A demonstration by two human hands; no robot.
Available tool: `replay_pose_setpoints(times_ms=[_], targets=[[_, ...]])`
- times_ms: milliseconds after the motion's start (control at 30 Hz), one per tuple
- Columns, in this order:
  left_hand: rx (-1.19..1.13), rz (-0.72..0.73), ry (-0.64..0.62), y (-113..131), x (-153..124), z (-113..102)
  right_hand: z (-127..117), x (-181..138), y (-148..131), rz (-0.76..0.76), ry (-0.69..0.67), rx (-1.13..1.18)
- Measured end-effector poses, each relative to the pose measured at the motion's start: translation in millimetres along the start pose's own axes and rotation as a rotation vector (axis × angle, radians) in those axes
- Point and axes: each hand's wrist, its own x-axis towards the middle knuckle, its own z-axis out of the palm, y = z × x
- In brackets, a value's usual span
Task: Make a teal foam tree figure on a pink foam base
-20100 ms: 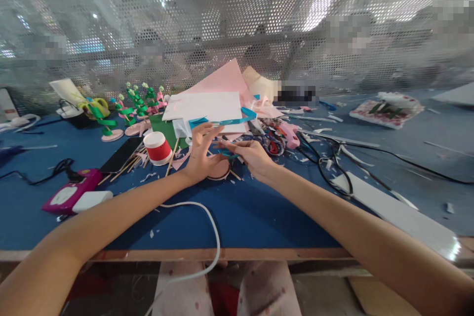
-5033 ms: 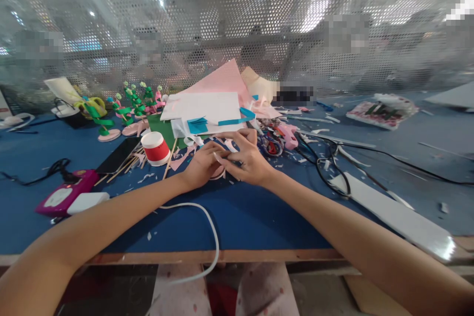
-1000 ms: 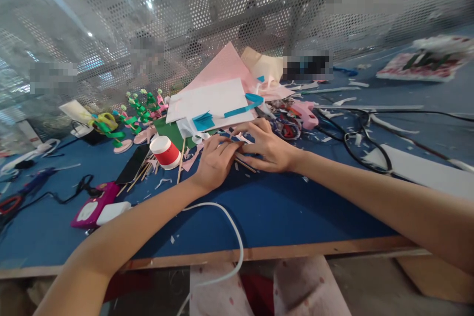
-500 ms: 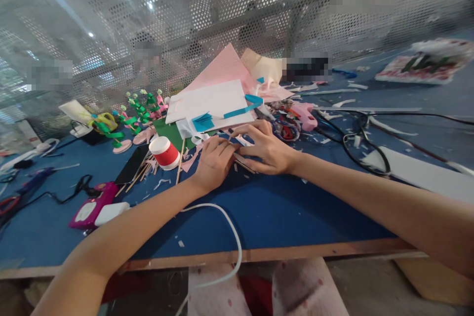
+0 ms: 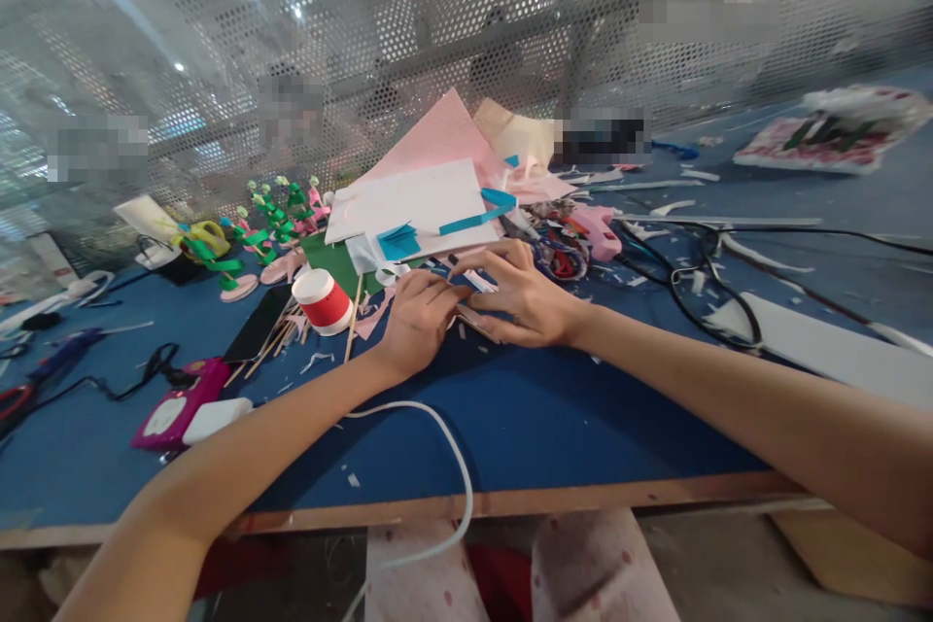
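Observation:
My left hand (image 5: 415, 321) and my right hand (image 5: 519, 296) meet over the blue table top (image 5: 525, 418), fingertips together. Both hands are closed in a pinch on a small pink piece with a thin wooden stick (image 5: 477, 325) that pokes out below my right fingers. Most of the piece is hidden by my fingers. Just behind my hands lie a white sheet (image 5: 415, 199) with a teal strip (image 5: 477, 214) and a pink sheet (image 5: 444, 136).
A red and white roll (image 5: 323, 300), loose sticks (image 5: 266, 345) and a black phone (image 5: 257, 326) lie at left. A magenta device (image 5: 171, 408) and white cable (image 5: 444, 466) sit near the edge. Scissors (image 5: 558, 258), a pink glue gun (image 5: 602, 231) and black cables (image 5: 700, 282) lie right. Small paper flowers (image 5: 269, 219) stand behind.
My hands stay together at the same spot. My right fingers have lifted and curled a little more over the stick. The camera has shifted slightly.

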Motion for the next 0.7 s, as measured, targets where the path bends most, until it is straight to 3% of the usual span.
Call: replay_pose_setpoints(times_ms=[167, 700], targets=[[-0.012, -0.014, -0.089, 0.4, -1.2, 1.9, -0.2, 0.2, 2.1, 0.01, -0.011, 0.001], [-0.07, -0.017, -0.128, -1.4, -3.4, 3.7, -0.6, -1.1, 2.1, -0.023, 0.019, -0.008]])
